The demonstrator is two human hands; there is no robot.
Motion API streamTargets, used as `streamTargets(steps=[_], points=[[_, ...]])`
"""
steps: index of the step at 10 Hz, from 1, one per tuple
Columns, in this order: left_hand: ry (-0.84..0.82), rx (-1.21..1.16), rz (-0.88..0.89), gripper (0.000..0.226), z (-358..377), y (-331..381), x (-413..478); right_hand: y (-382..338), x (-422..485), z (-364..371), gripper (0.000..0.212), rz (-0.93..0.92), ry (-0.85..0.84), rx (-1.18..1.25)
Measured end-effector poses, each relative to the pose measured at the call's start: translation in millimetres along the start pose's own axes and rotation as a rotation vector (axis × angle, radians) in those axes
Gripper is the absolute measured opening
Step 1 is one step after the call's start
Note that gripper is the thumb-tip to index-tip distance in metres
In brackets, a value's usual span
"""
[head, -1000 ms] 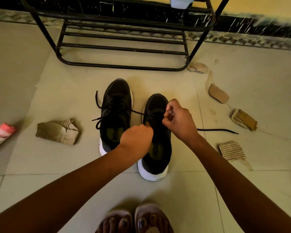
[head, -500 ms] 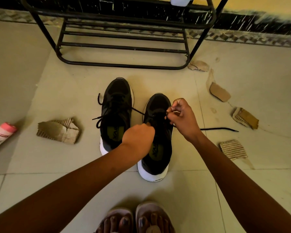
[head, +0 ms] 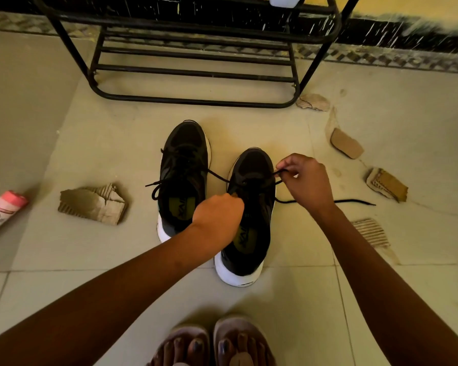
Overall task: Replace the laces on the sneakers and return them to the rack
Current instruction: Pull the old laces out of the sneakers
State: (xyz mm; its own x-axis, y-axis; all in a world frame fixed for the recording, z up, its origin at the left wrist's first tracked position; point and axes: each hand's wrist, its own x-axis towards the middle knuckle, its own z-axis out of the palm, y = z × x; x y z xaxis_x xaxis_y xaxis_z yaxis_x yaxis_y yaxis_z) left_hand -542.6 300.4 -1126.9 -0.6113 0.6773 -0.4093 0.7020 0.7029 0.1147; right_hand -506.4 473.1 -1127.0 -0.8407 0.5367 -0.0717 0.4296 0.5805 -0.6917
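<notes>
Two black sneakers with white soles stand side by side on the tiled floor, toes toward the rack. The left sneaker (head: 183,175) has its lace threaded, with loose ends at its left side. My left hand (head: 217,215) holds the right sneaker (head: 251,228) at its tongue, fingers curled and hidden behind the knuckles. My right hand (head: 306,180) pinches a black lace (head: 354,201) just right of the eyelets; the lace's free end trails right across the floor. The black metal shoe rack (head: 196,72) stands beyond the sneakers, its lower shelves bare.
Torn cardboard pieces lie around: one on the left (head: 93,204), several on the right (head: 386,184). A pink and white bottle (head: 3,211) lies at the far left. My feet in sandals (head: 212,344) are at the bottom edge.
My right hand has moved right and slightly away from the shoe, drawing the lace out through the eyelet. The trailing end on the floor is a little shorter. The left hand stays put.
</notes>
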Motion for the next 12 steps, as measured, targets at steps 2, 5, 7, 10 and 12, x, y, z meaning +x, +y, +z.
streamTargets(steps=[2, 5, 7, 10, 12], points=[[0.01, 0.007, 0.006, 0.023, -1, 2, -2, -7, -7, -1, 0.017, 0.426, -0.084, 0.771], [-0.011, -0.013, -0.018, 0.018, -2, 3, -2, 14, -2, -21, 0.018, 0.004, 0.35, 0.007], [-0.015, -0.017, -0.016, 0.019, -3, 2, -1, -2, -4, -16, 0.041, 0.496, 0.15, 0.73], [-0.028, -0.012, -0.024, 0.018, -2, 3, -1, 36, 8, -51, 0.019, -0.084, 0.64, -0.067], [-0.016, -0.007, -0.016, 0.017, -2, 3, -1, 20, 4, -47, 0.044, 0.552, 0.419, 0.86]])
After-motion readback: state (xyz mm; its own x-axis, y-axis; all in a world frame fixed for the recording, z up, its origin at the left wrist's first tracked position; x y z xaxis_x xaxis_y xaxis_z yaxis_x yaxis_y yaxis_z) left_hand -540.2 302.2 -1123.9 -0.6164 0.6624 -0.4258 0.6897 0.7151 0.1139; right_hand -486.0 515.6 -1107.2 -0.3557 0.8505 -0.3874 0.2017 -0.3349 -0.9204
